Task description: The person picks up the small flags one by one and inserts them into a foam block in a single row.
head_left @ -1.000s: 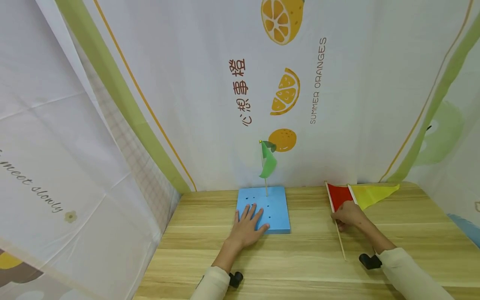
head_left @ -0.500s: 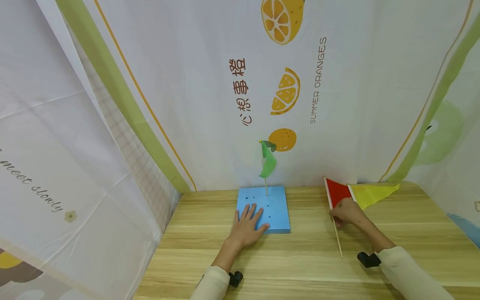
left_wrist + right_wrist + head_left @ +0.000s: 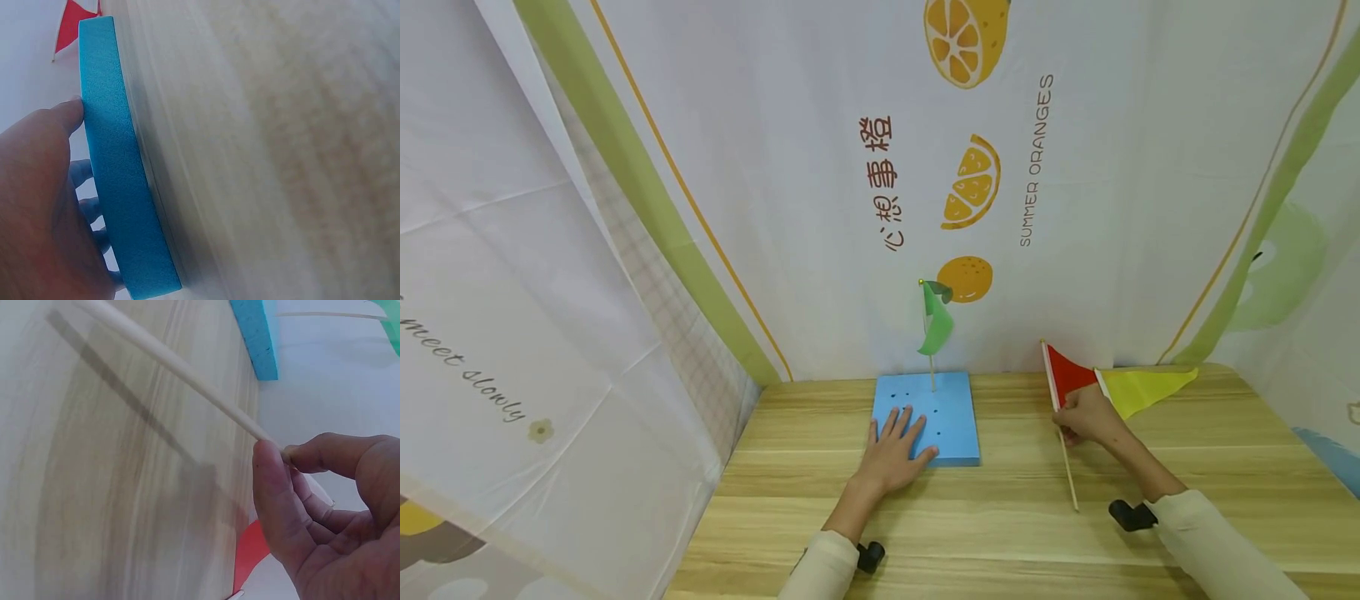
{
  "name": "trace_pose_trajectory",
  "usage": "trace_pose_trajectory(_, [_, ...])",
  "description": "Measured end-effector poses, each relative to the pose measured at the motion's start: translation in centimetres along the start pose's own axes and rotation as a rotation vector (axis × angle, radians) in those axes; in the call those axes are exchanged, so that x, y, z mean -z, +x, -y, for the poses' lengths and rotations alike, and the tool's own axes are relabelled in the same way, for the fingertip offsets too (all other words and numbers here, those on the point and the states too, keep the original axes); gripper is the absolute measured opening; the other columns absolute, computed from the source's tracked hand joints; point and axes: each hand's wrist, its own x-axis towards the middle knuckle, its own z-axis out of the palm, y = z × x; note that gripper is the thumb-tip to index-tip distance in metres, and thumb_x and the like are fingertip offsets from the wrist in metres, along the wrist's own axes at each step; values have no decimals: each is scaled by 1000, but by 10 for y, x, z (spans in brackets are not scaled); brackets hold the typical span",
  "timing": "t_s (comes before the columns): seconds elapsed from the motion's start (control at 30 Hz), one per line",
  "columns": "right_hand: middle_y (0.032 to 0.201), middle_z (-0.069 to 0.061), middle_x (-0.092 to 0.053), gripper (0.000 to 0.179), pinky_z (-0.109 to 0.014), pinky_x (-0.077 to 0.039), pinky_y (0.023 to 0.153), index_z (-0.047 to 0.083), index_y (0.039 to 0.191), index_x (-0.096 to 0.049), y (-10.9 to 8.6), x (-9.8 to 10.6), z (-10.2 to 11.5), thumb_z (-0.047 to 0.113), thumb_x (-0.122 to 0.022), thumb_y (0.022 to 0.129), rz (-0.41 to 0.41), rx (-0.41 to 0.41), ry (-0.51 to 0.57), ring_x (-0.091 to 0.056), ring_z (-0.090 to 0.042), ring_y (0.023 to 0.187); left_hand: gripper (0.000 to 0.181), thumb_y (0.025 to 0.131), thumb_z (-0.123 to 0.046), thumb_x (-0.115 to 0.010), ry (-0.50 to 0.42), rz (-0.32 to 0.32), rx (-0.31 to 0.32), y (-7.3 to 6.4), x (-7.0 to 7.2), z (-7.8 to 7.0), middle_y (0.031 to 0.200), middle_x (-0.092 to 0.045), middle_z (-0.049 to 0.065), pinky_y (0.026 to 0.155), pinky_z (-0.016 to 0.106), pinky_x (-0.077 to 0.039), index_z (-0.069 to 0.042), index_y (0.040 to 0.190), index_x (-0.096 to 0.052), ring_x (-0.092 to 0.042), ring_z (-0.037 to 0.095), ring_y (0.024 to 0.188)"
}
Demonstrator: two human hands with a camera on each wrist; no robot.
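My left hand lies with spread fingers on a blue foam block that has several small holes in its top. A green flag on a thin stick stands upright in the block near its back edge. Over on the right, my right hand pinches the wooden stick of a red flag between thumb and fingers, just below the cloth. In the right wrist view the bare stick slants above the table and casts a shadow on it. Behind that hand is a yellow flag.
The wooden table ends at the back against a white curtain printed with oranges. Another curtain hangs along the left side. A black wrist mount sits below the right wrist.
My right hand has moved slightly left and back, and the red flag has come with it, its tip rising away from the yellow flag. My left hand has stayed on the block.
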Motion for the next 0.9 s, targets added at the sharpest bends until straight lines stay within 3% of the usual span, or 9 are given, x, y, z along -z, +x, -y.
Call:
trace_pose_trajectory(0.33, [65, -13, -68, 21, -39, -60, 57, -14, 77, -67, 2, -2, 8, 2, -60, 88, -23, 11, 25, -67, -19, 55, 71, 98, -63, -37, -7, -26, -24, 1, -2, 1, 165, -20, 9, 118, 66, -10, -22, 156, -30, -14, 35, 153])
trace_pose_trajectory(0.67, [60, -9, -65, 23, -42, -60, 57, -9, 69, -65, 8, -3, 17, 3, -59, 88, -77, 62, 13, -67, -19, 51, 72, 98, -66, -34, 8, -3, -3, 1, -1, 0, 166, -16, 6, 120, 64, -9, -25, 157, -27, -11, 32, 154])
trace_pose_trajectory(0.9, [62, -10, -66, 22, -41, -60, 58, -8, 74, -70, 12, -4, 24, 5, -59, 89, -102, 92, 1, -68, -20, 53, 72, 98, -66, -34, 8, 5, 3, 2, -2, 1, 166, -16, 6, 120, 63, -8, -26, 157, -26, -11, 32, 154])
